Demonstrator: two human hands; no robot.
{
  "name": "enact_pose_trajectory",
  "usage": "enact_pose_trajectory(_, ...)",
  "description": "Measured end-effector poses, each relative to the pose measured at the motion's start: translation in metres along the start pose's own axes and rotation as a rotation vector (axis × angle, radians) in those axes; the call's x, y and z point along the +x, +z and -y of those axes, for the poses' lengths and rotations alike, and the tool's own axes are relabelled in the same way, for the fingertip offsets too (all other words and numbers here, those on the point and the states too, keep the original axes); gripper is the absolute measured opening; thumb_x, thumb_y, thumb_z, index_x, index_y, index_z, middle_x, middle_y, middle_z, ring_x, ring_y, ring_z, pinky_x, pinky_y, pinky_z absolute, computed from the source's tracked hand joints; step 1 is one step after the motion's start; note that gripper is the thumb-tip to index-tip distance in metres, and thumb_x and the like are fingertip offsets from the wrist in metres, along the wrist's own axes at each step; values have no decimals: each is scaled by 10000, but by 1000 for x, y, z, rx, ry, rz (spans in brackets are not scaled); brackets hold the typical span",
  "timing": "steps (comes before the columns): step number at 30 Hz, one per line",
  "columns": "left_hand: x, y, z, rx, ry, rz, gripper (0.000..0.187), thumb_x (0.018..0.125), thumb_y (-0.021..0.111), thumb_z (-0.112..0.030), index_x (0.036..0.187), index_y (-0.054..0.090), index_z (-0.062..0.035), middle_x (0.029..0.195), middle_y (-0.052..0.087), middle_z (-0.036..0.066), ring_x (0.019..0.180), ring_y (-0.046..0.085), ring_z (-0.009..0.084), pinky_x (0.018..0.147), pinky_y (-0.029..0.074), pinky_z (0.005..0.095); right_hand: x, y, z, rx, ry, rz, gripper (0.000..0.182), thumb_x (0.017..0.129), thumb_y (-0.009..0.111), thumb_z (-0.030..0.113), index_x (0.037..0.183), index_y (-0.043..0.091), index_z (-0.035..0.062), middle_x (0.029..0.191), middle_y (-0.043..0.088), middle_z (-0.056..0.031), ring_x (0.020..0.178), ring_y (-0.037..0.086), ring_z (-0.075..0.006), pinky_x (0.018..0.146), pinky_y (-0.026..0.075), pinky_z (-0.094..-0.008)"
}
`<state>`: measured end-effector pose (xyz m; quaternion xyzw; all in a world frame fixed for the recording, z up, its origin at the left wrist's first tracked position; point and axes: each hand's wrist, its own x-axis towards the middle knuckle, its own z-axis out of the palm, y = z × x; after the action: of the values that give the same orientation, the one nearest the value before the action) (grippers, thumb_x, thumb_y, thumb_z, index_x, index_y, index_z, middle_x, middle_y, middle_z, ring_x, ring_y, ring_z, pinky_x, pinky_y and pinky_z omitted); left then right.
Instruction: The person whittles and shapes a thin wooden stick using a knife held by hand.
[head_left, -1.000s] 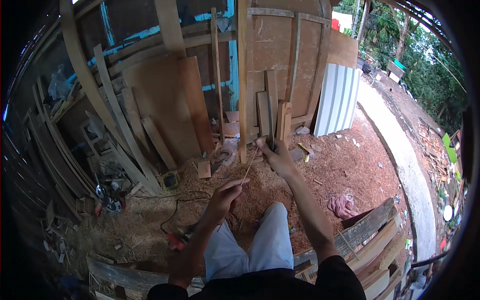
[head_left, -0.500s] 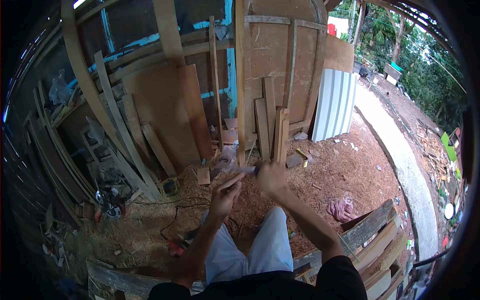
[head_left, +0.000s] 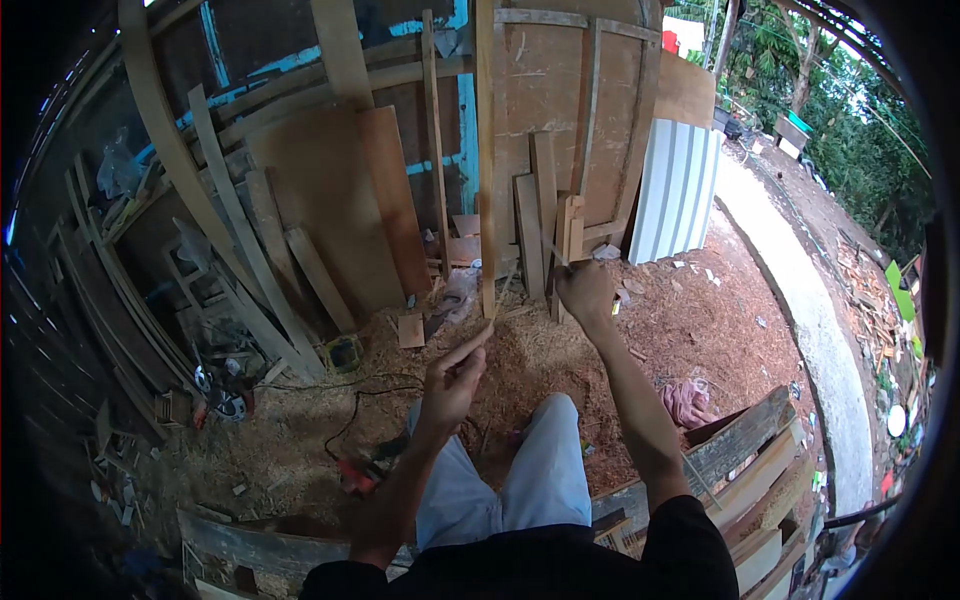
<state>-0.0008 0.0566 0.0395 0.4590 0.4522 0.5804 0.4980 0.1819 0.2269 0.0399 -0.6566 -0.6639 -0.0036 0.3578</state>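
Observation:
My right hand (head_left: 587,290) is closed round the dark handle of a knife (head_left: 556,246), whose thin blade points up and to the left, smeared by motion. Lower and to the left, my left hand (head_left: 452,390) pinches a thin stick of wood (head_left: 493,318) between thumb and fingers, its tip pointing up. The two hands are apart, and the blade does not touch the stick. Both are in front of my knees, above ground covered in wood shavings (head_left: 530,345).
Boards (head_left: 388,190) and planks lean on the wall ahead. A corrugated sheet (head_left: 677,190) stands at the right, by a concrete path (head_left: 810,340). A red power tool (head_left: 355,478) lies near my left leg. Stacked planks (head_left: 745,450) are at the lower right, near a pink cloth (head_left: 685,402).
My right hand has moved up and to the right with the knife, away from my left hand. The left hand has stayed almost in place. The view has shifted slightly.

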Motion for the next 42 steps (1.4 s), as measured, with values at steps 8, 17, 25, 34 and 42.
enact_pose_trajectory(8, 1, 7, 8, -100, -134, -106, 332, 916, 528, -106, 1241, 523, -40, 661, 435, -75, 543, 329, 4, 465, 285, 168, -78, -1, 36, -22, -383, 144, 114, 686, 627, 199, 697, 677, 97, 567, 600, -134, 500, 601, -290, 526, 499, -398)
enact_pose_trajectory(17, -8, 4, 4, 89, 22, -66, 307, 915, 529, -102, 1210, 546, -19, 947, 613, -10, 594, 372, 6, 513, 337, 166, -28, 4, 10, -156, -233, 131, 154, 751, 595, 227, 747, 684, 102, 600, 615, -135, 542, 615, -307, 536, 510, -409)
enact_pose_trajectory(25, -5, 5, 21, -45, -110, -93, 301, 926, 494, -108, 1200, 544, 6, 714, 508, -61, 578, 373, 0, 498, 313, 166, -82, -6, 26, 41, -369, 229, 133, 733, 579, 195, 738, 682, 112, 573, 597, -141, 523, 603, -318, 520, 487, -415)
enact_pose_trajectory(34, -26, 10, 17, 126, -74, -138, 325, 923, 507, -141, 1231, 534, -41, 728, 510, -45, 596, 375, 19, 511, 342, 189, -72, 1, 32, -51, -198, 287, 186, 767, 554, 262, 815, 682, 137, 705, 646, -139, 678, 642, -301, 620, 489, -449)
enact_pose_trajectory(42, -20, 8, 19, 235, 25, -153, 306, 921, 511, -149, 1208, 558, -54, 698, 508, -35, 589, 366, 23, 509, 336, 194, -90, 16, 36, 7, -388, 156, 74, 676, 608, 202, 689, 671, 164, 565, 601, -108, 526, 612, -291, 505, 493, -415)
